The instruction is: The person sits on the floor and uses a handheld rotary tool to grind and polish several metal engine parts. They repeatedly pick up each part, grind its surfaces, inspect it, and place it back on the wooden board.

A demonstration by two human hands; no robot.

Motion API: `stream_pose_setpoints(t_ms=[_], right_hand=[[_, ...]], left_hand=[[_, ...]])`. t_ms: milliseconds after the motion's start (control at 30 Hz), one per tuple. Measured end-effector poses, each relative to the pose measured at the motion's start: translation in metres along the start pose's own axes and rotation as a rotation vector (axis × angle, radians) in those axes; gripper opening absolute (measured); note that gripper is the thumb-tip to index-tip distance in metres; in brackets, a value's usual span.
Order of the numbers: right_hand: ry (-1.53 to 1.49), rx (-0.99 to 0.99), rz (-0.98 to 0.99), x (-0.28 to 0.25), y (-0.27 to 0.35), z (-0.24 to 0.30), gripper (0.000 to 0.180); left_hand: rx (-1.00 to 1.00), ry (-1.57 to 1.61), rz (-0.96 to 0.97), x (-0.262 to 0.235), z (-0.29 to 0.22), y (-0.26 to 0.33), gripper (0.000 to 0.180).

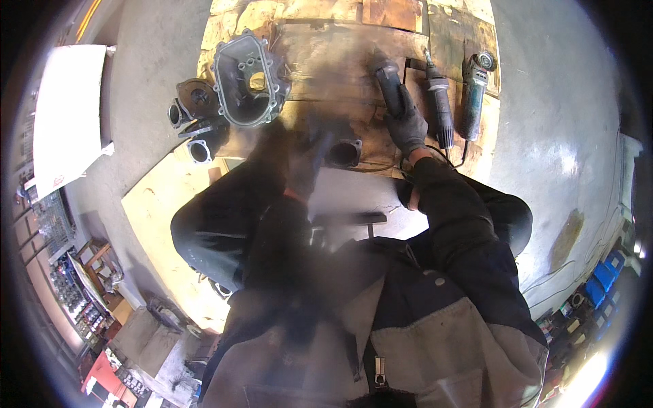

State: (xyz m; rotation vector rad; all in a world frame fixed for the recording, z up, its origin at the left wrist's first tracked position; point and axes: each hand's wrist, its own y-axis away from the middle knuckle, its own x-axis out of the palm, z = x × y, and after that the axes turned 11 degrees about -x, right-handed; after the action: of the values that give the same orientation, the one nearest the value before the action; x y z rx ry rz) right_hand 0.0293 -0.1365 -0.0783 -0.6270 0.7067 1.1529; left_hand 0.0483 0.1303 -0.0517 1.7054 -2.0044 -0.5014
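Bare board (pixel 326 68) lies open at upper centre between the metal housing (pixel 248 78) with small cast parts (pixel 194 112) at upper left and two angle grinders (pixel 457 95) crowding the upper right.

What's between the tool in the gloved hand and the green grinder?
In the head view, another power tool, dark grey, lies between the tool in the right hand and the grinder.

a workshop: concrete floor (pixel 564 122), angle grinders (pixel 474 92), metal engine housings (pixel 248 78), parts shelves (pixel 75 292).
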Motion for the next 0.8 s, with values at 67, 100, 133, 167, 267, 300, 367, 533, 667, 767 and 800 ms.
stream_pose_setpoints(t_ms=[67,100,133,167,267,300,367,533,667,767,800], right_hand=[[0.006,0.056,0.012,0.01,0.003,-0.014,0.091],[0.008,0.112,0.04,0.013,0.004,-0.019,0.09],[0.014,0.182,0.077,0.014,0.007,-0.022,0.088],[0.02,0.159,0.082,0.014,0.007,-0.025,0.088],[0.036,0.058,0.086,0.01,0.004,-0.025,0.088],[0.068,0.018,0.118,0.008,0.002,-0.023,0.089],[0.171,-0.066,0.204,0.003,-0.001,-0.02,0.086],[0.28,0.148,0.357,-0.014,-0.003,-0.001,0.069],[-0.013,-0.06,0.114,-0.044,-0.008,0.046,0.084],[-0.807,-0.359,0.159,-0.069,-0.019,0.109,0.066],[-1.183,-0.163,0.407,-0.084,-0.009,0.127,0.06]], left_hand=[[0.009,-0.116,0.057,-0.006,-0.029,0.018,0.014],[0.043,-0.071,0.072,-0.007,-0.044,0.026,0.013],[0.115,-0.032,0.089,-0.007,-0.058,0.035,0.019],[0.185,0.086,0.142,-0.005,-0.072,0.042,0.027],[0.176,0.458,0.339,-0.006,-0.114,0.066,0.047],[0.253,0.327,0.257,-0.007,-0.127,0.078,0.052],[0.384,0.196,0.15,-0.007,-0.148,0.103,0.062],[0.626,0.118,-0.027,-0.002,-0.191,0.15,0.046],[0.729,0.006,-0.033,-0.003,-0.206,0.178,0.033],[0.757,-0.036,-0.026,-0.009,-0.207,0.191,0.036],[0.773,-0.042,0.022,-0.011,-0.206,0.194,0.043]])
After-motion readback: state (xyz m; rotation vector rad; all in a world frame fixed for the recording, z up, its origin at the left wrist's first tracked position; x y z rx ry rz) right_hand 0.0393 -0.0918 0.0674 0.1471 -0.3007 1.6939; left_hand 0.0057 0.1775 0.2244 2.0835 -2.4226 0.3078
